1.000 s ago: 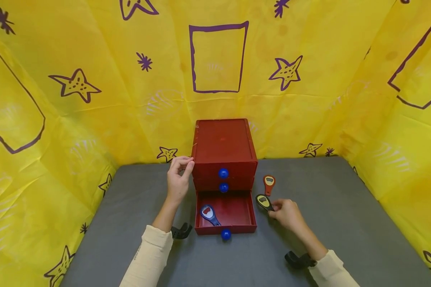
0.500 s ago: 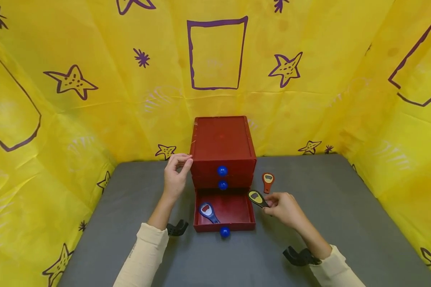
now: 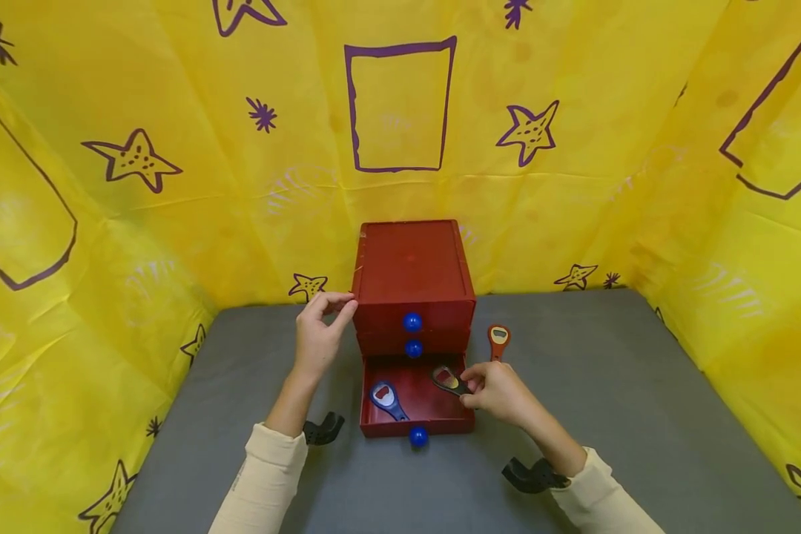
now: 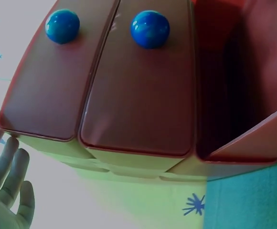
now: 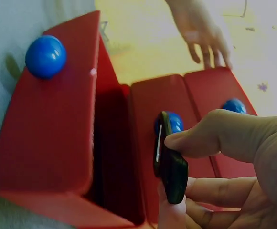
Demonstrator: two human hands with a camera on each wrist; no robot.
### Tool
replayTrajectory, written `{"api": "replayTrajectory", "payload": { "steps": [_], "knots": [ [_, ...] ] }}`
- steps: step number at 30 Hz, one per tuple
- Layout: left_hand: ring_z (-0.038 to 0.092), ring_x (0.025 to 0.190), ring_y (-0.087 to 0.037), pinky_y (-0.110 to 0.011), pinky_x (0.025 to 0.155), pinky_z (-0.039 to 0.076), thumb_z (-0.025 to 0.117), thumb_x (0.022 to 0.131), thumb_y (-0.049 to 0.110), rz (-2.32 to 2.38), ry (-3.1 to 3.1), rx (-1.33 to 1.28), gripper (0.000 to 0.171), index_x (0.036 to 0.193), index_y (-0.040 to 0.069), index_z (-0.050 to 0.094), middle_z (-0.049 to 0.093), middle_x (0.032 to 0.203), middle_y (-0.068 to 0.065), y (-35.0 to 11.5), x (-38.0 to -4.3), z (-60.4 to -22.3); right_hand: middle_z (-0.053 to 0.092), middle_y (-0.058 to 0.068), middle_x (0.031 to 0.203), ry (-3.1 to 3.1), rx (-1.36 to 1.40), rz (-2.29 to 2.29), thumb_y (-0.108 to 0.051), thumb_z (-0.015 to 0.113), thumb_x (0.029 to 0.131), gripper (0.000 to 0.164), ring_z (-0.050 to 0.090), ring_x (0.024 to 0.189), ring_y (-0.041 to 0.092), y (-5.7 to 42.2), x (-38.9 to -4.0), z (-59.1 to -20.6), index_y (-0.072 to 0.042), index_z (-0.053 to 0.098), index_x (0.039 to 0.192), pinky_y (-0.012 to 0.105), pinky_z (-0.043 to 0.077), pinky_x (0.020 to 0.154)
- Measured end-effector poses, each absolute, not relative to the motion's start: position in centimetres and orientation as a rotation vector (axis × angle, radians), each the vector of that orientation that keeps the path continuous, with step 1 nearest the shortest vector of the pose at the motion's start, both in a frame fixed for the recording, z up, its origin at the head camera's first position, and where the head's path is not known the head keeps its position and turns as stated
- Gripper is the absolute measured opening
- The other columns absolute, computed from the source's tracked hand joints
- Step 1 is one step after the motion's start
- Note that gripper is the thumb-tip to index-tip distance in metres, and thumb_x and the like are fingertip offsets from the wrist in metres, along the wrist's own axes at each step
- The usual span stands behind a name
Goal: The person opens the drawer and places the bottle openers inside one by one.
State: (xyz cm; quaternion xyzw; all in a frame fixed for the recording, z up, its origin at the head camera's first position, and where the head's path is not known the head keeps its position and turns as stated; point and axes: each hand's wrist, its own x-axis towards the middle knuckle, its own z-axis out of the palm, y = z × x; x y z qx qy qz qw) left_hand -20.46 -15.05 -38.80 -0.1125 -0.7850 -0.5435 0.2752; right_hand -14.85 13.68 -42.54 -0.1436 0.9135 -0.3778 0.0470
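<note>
A dark bottle opener [image 3: 445, 378] is pinched by its handle between the thumb and fingers of my right hand [image 3: 500, 394], its round head over the pulled-out bottom drawer [image 3: 383, 430]. The right wrist view shows the same bottle opener [image 5: 174, 176] edge-on under my thumb. Inside that drawer, on the left, lies a blue bottle opener [image 3: 386, 398]. My left hand [image 3: 317, 337] touches the upper left edge of the red drawer unit [image 3: 410, 263] with its fingertips; in the left wrist view those fingers [image 4: 9, 167] are nearly straight.
A red bottle opener [image 3: 498, 337] lies on the grey table [image 3: 614, 371] right of the unit. Two upper drawers, pushed in, carry blue knobs [image 3: 412, 322]. A yellow cloth [image 3: 294, 185] with purple drawings rises behind and at both sides. Black wrist mounts [image 3: 530, 475] stick out below the forearms.
My right hand has carried the dark bottle opener up off the table and leftward, from beside the drawer to over it. My left hand stays at the unit's edge.
</note>
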Motion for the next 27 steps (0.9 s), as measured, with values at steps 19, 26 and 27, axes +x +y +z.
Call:
{"api": "replayTrajectory", "payload": {
  "steps": [19, 26, 27],
  "knots": [
    [0.059, 0.08, -0.016, -0.014, 0.071, 0.042, 0.075, 0.085, 0.014, -1.267, -2.148, -0.364, 0.015, 0.096, 0.004, 0.076, 0.07, 0.088, -0.011, -15.8, -20.8, -38.8, 0.045, -0.004, 0.056, 2.835, -0.576, -0.907, -0.007, 0.077, 0.068, 0.013, 0.043, 0.058, 0.013, 8.0, -16.6, -44.0, -0.003, 0.066, 0.072, 0.024, 0.03, 0.053],
    [0.054, 0.079, -0.007, -0.015, 0.071, 0.042, 0.075, 0.085, 0.017, -1.328, -2.135, -0.345, 0.016, 0.095, 0.004, 0.075, 0.067, 0.086, -0.012, -15.6, -20.8, -39.1, 0.037, -0.003, 0.055, 2.824, -0.535, -0.794, -0.008, 0.08, 0.069, 0.024, 0.036, 0.053, 0.014, 6.3, -17.2, -45.2, -0.005, 0.058, 0.061, 0.026, 0.027, 0.049],
    [0.053, 0.079, -0.007, -0.013, 0.07, 0.041, 0.075, 0.085, 0.017, -1.339, -2.131, -0.342, 0.016, 0.095, 0.005, 0.075, 0.067, 0.086, -0.012, -15.6, -20.8, -39.2, 0.037, -0.002, 0.056, 2.831, -0.531, -0.775, -0.007, 0.08, 0.07, 0.026, 0.036, 0.053, 0.015, 6.2, -17.3, -45.4, -0.005, 0.056, 0.061, 0.027, 0.027, 0.049]
  ]
}}
